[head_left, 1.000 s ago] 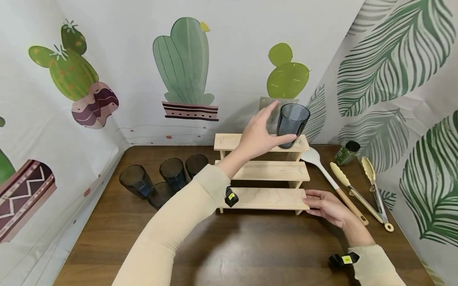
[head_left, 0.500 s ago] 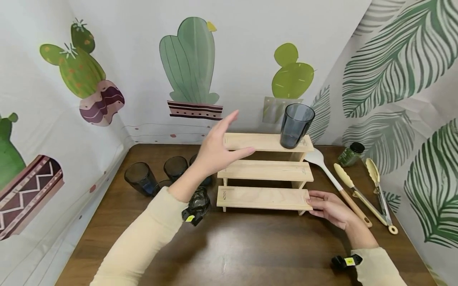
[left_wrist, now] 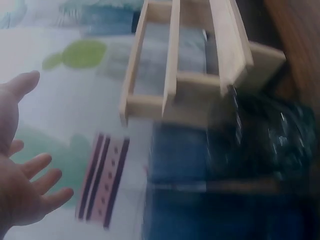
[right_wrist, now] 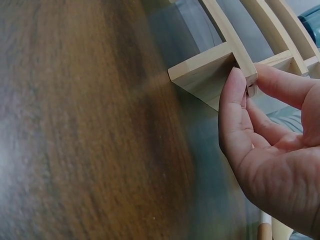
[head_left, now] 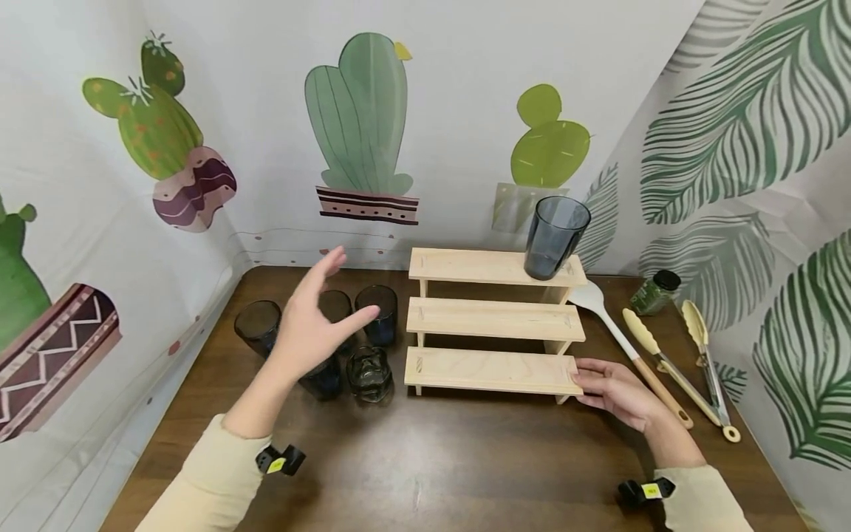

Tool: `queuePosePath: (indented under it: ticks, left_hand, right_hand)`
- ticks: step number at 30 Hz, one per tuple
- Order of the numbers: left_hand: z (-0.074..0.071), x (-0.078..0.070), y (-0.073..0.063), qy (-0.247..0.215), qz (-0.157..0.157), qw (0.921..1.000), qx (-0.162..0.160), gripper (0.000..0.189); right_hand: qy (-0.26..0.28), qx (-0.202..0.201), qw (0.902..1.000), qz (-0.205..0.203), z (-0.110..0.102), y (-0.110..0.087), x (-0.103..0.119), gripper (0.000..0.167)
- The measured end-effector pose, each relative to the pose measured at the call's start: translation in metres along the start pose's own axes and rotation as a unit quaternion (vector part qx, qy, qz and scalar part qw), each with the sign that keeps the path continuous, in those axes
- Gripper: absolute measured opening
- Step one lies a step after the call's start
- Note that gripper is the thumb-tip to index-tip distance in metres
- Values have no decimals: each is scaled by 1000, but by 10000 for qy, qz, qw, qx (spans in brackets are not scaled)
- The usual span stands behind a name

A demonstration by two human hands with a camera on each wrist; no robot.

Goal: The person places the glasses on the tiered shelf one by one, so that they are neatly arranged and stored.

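A three-tier wooden shelf (head_left: 492, 369) stands on the table, with one blue-tinted drinking glass (head_left: 557, 240) upright at the right end of its top tier. My right hand (head_left: 621, 395) pinches the right end of the lowest board; in the right wrist view, the thumb (right_wrist: 233, 92) and fingers meet around the board's end. My left hand (head_left: 306, 340), thumb and fingers spread with nothing in them, is over the glasses at the left and partly hides them. Among these are a dark glass (head_left: 258, 319), another blue glass (head_left: 379, 318) and a short ribbed glass (head_left: 370, 374).
To the right of the shelf lie a white spatula (head_left: 614, 332) with a wooden handle and two pairs of tongs (head_left: 665, 362) (head_left: 708, 362). A small black-lidded jar (head_left: 654, 293) is at the back right. A printed cloth (head_left: 459, 133) hangs behind the table.
My left hand has moved away from the glass on the top tier, left and down to over the other glasses. The glass stays on the shelf. My right hand keeps its grip.
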State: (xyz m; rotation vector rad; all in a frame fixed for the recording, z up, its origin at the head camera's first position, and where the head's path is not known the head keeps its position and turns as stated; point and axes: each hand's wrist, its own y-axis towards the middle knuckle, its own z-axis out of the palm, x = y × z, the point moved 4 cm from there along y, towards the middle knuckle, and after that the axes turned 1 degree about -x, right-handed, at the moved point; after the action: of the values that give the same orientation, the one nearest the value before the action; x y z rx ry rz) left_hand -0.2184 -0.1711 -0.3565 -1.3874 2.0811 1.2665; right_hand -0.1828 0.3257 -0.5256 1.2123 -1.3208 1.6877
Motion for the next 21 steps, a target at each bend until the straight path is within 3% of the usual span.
queuePosePath:
  ticks: [11,17,21]
  left_hand:
    - [-57,75,-39,281,-696,9920,-1020,87]
    - [-68,105,-59,400,-971,9858,-1308,88]
    - [-69,123,-70,410,-1254,9833,-1251,92]
  right_hand:
    - [5,-2,10000,-25,0,-1,0,63]
    - [-43,-14,10000,-36,0,-1,2,65]
    - [-76,-36,10000,17,1,-2,1,66]
